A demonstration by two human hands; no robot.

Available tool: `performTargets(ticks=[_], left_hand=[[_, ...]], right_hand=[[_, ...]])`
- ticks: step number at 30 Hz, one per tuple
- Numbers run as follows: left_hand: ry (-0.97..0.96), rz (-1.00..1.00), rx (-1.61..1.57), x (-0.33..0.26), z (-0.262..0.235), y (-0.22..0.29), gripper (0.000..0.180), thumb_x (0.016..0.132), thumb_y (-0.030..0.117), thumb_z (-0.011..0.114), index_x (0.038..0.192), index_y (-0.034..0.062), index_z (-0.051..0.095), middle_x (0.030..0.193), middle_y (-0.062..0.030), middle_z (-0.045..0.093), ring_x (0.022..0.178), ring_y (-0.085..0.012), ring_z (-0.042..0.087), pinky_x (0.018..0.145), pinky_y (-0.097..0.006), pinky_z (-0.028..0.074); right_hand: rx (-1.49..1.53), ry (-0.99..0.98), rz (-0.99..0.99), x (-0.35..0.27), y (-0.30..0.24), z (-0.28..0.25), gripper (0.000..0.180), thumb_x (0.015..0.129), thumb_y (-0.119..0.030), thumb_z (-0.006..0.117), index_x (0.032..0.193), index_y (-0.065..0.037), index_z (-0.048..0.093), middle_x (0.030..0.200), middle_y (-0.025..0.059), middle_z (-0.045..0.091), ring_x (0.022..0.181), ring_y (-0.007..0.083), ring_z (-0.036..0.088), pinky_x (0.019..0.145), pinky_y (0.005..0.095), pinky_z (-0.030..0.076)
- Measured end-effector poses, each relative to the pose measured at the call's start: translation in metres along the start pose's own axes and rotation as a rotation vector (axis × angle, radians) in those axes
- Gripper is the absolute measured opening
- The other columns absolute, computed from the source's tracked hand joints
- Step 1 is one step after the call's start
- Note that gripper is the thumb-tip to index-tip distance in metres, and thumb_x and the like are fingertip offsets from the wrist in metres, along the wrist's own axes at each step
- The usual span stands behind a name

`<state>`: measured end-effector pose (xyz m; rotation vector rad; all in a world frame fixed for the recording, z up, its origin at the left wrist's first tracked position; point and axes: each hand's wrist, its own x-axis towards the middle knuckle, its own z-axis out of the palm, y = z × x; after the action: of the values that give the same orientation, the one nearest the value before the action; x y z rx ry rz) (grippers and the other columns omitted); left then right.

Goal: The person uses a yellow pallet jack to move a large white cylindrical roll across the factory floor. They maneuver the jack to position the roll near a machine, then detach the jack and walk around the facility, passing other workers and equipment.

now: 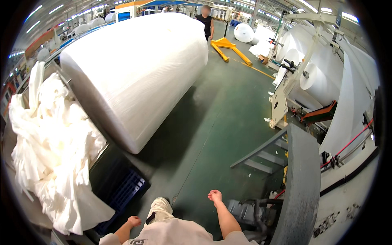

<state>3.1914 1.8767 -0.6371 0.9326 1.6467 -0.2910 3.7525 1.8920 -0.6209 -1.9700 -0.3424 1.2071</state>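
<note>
My left hand (134, 221) hangs low at my left side, its fingers loosely curled and nothing seen in it. It is nearest to a blue plastic pallet (130, 184) and a heap of loose white sheet material (57, 159). Held out ahead of my body, my right hand (214, 196) has its fingers curled in, with no object showing. That hand is over the green floor, left of a grey metal stair (300, 183), and touches nothing. Ahead on the left lies a huge white roll (139, 69), its near end facing me.
A person in black (205, 23) stands beyond the big roll, beside a yellow pallet jack (228, 45). Along the right runs a machine frame (279, 107) bearing white rolls (320, 79). Another white roll (244, 32) lies farther back. The green floor (204, 134) stretches between both sides.
</note>
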Motion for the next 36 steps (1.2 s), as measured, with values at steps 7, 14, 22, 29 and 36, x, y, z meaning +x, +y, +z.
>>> performTargets(ticks=[7, 14, 22, 29, 36], left_hand=[[-0.163, -0.008, 0.116, 0.118, -0.051, 0.216, 0.02, 0.082, 0.023, 0.065, 0.094, 0.0082, 0.07, 0.087, -0.0034, 0.071, 0.078, -0.0135, 0.068, 0.061, -0.031, 0.053], [-0.226, 0.291, 0.887, 0.237, -0.142, 0.526, 0.02, 0.071, 0.03, 0.057, 0.064, 0.0139, 0.067, 0.063, -0.0044, 0.065, 0.054, -0.0191, 0.062, 0.054, -0.034, 0.051], [0.074, 0.715, 0.373, 0.241, -0.145, 0.922, 0.03, 0.079, 0.022, 0.059, 0.103, 0.0036, 0.065, 0.092, -0.0134, 0.07, 0.084, -0.0251, 0.069, 0.081, -0.036, 0.054], [0.061, 0.563, 0.573, 0.286, -0.13, 1.041, 0.03, 0.08, 0.029, 0.058, 0.098, 0.0065, 0.067, 0.084, -0.0092, 0.071, 0.081, -0.0217, 0.068, 0.076, -0.035, 0.054], [-0.254, -0.225, 0.384, 0.326, -0.119, 1.043, 0.013, 0.081, 0.025, 0.067, 0.076, 0.0126, 0.067, 0.069, -0.0008, 0.065, 0.053, -0.0106, 0.058, 0.047, -0.029, 0.045]], right_hand=[[-0.181, -0.049, 0.041, 0.149, -0.101, -0.012, 0.01, 0.09, -0.012, 0.057, 0.096, -0.005, 0.061, 0.079, 0.006, 0.067, 0.063, 0.0132, 0.064, 0.053, 0.0257, 0.051], [0.147, 0.151, 0.425, 0.187, -0.129, -0.04, 0.009, 0.087, -0.009, 0.06, 0.094, -0.004, 0.058, 0.076, 0.0093, 0.067, 0.058, 0.0177, 0.064, 0.049, 0.0316, 0.053], [0.269, 0.255, 0.516, 0.312, -0.057, -0.034, 0.011, 0.081, -0.005, 0.065, 0.091, -0.001, 0.064, 0.083, 0.0127, 0.067, 0.07, 0.0243, 0.066, 0.058, 0.0399, 0.055], [0.623, 0.166, 0.457, 0.525, -0.181, -0.081, 0.017, 0.08, -0.005, 0.067, 0.094, 0.003, 0.065, 0.084, 0.0162, 0.066, 0.074, 0.0275, 0.066, 0.061, 0.0413, 0.055], [0.457, 0.232, 0.128, 0.722, -0.525, -0.224, 0.009, 0.087, -0.01, 0.056, 0.091, -0.003, 0.058, 0.067, 0.0088, 0.063, 0.051, 0.014, 0.059, 0.042, 0.0255, 0.046]])
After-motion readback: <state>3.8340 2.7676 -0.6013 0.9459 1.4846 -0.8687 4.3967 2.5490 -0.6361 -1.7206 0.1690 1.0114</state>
